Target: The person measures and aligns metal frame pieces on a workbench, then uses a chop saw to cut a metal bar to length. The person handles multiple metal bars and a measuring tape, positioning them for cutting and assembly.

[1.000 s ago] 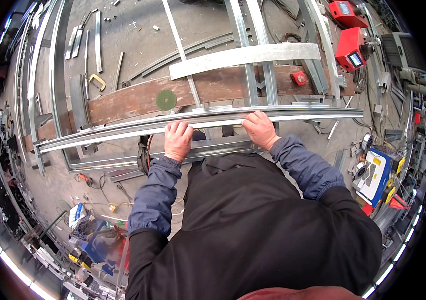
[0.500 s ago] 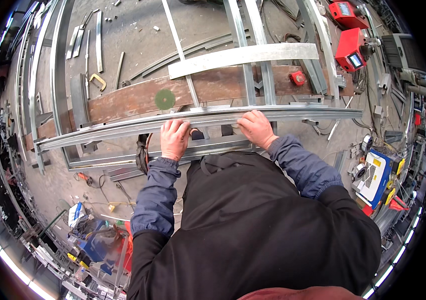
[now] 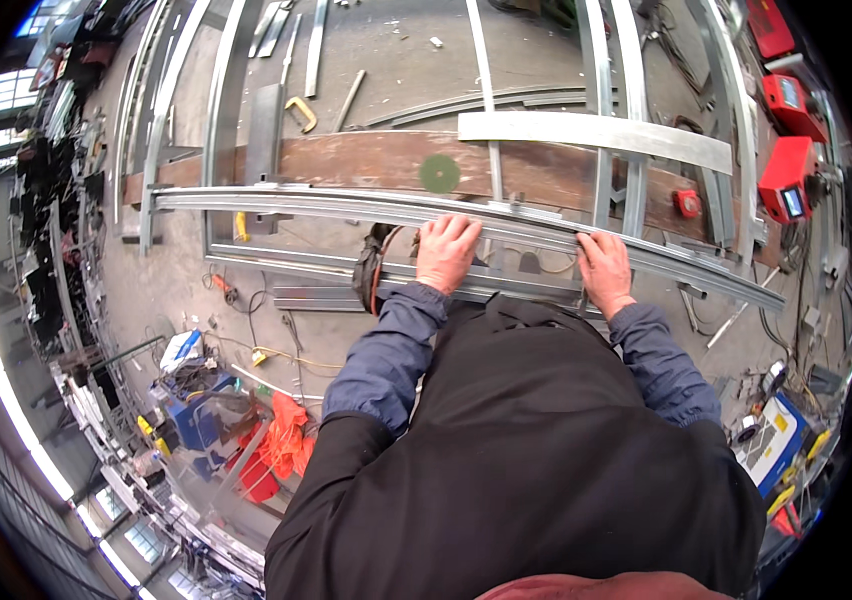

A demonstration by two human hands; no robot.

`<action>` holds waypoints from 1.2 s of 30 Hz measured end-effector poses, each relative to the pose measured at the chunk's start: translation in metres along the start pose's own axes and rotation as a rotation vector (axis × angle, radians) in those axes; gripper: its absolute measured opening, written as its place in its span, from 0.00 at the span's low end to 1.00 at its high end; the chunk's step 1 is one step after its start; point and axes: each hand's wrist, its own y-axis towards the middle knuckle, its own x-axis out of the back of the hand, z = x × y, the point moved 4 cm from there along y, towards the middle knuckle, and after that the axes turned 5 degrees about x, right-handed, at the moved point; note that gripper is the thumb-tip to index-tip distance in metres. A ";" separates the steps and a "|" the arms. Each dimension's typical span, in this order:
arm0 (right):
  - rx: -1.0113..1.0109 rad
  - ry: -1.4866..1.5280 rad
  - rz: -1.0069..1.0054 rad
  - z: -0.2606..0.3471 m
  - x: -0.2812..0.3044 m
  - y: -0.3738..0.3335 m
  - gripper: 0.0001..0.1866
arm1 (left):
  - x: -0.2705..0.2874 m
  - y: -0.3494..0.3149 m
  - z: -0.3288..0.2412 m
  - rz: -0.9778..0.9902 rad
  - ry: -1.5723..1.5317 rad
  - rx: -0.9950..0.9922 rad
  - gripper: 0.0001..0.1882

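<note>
A long, grooved silvery metal profile (image 3: 296,204) runs crosswise in front of me, over a metal frame. My left hand (image 3: 446,252) is closed over its near edge, fingers bent across the top. Farther right, my right hand (image 3: 605,272) is closed on the same near edge; both thumbs are mostly hidden. Just beyond the left hand lies a green round disc (image 3: 440,174) on a rusty brown beam (image 3: 346,160). A pale flat metal strip (image 3: 596,137) rests across the frame bars beyond the right hand. A dark object with an orange-brown rim (image 3: 370,268) sits beside my left wrist.
A small red device (image 3: 686,203) lies on the beam at right. A yellow clamp (image 3: 300,115) lies far left. Red boxes (image 3: 788,180) stand at the right rim. Cables, a red bucket (image 3: 258,475) and orange cloth (image 3: 289,435) are lower left; a blue-white machine (image 3: 774,440) stands lower right.
My view has turned, so the scene has shifted right in the picture, its left side also rising. Both hands stay on the metal profile, roughly as far apart as before.
</note>
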 end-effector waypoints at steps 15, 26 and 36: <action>-0.045 -0.017 0.112 0.007 -0.011 0.012 0.19 | 0.000 0.002 0.006 0.110 -0.038 0.036 0.14; -0.146 0.068 0.242 0.001 -0.014 0.028 0.14 | 0.029 0.010 0.051 0.089 0.024 0.084 0.19; -0.128 0.065 0.268 0.002 -0.012 0.031 0.13 | 0.015 0.014 0.062 0.174 -0.034 0.107 0.17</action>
